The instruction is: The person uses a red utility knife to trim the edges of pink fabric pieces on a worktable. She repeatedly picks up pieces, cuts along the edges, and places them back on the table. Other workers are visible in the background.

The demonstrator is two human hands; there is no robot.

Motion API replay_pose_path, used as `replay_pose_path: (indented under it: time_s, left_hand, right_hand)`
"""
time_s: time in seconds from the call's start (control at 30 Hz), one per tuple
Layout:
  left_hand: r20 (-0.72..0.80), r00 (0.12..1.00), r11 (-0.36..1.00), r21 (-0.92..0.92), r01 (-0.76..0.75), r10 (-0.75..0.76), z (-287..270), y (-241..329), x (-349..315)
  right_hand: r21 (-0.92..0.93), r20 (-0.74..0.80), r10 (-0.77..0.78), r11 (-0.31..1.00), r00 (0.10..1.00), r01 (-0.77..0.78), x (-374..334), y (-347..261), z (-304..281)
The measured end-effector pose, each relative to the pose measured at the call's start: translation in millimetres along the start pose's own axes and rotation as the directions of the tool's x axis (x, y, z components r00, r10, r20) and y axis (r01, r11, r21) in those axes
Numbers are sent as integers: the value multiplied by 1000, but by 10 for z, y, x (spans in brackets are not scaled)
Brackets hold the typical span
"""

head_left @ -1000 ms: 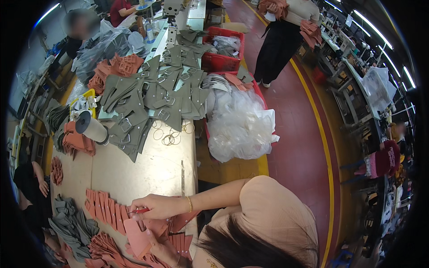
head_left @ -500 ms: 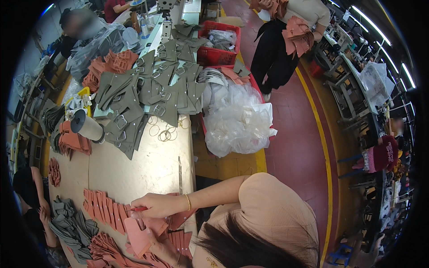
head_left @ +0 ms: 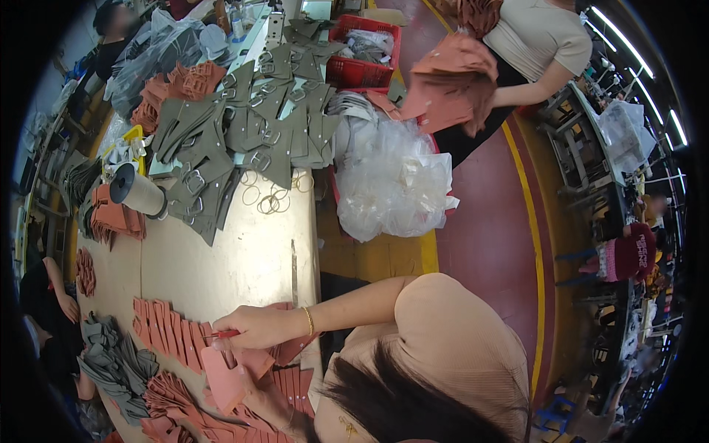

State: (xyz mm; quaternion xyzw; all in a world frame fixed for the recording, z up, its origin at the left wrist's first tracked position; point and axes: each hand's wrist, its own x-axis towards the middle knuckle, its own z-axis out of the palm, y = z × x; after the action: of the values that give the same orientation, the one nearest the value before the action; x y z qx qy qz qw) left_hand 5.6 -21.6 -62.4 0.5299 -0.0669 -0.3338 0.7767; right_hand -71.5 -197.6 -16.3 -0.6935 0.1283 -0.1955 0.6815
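My right hand (head_left: 255, 325), with a gold bracelet at the wrist, is closed round a thin red pen-like tool (head_left: 227, 334). Its tip sits close to the top of a coral leather-like piece (head_left: 221, 378). My left hand (head_left: 264, 402) grips that piece from below, fingers partly hidden behind it. Beyond the hands lies a row of overlapping coral pieces (head_left: 168, 328) with small shiny dots. More coral strips (head_left: 289, 387) lie beside my left wrist. A bundle of coral pieces (head_left: 177, 402) and one of grey-green pieces (head_left: 114, 365) rest nearby.
Grey-green buckled straps (head_left: 255, 133) cover the table's far part, near a thread cone (head_left: 136, 190) and rubber bands (head_left: 273, 199). Beside the table stand a red crate (head_left: 362, 63) and clear plastic bags (head_left: 395, 192). A co-worker (head_left: 543, 44) holds coral pieces (head_left: 452, 83) there.
The co-worker has come nearer and swung a bunch of coral pieces toward the plastic bags. My view has shifted slightly. Both hands keep the same hold, with the tool still at the coral piece.
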Motion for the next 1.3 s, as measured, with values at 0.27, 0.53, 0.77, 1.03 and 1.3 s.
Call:
replay_pose_path:
  time_s: [0.27, 0.53, 0.77, 1.03, 1.3]
  left_hand:
    - [16, 1000, 999, 45, 3, -4, -110, -9, 13]
    - [-20, 1000, 998, 65, 10, -8, -11, 40, -44]
    - [-67, 998, 996, 85, 6, -1, -23, 55, -47]
    - [6, 1000, 998, 57, 11, -11, -68, 80, -49]
    - [-66, 996, 988, 142, 65, -56, -55, 119, -99]
  right_hand:
    - [33, -12, -4, 999, 1000, 5, -19, 31, 34]
    - [22, -29, -19, 1000, 999, 20, -40, 42, 11]
    - [-12, -47, -79, 997, 996, 79, -50, 76, -11]
    - [55, -25, -166, 984, 986, 168, -66, 31, -33]
    - [140, -27, -89, 986, 996, 92, -128, -49, -58]
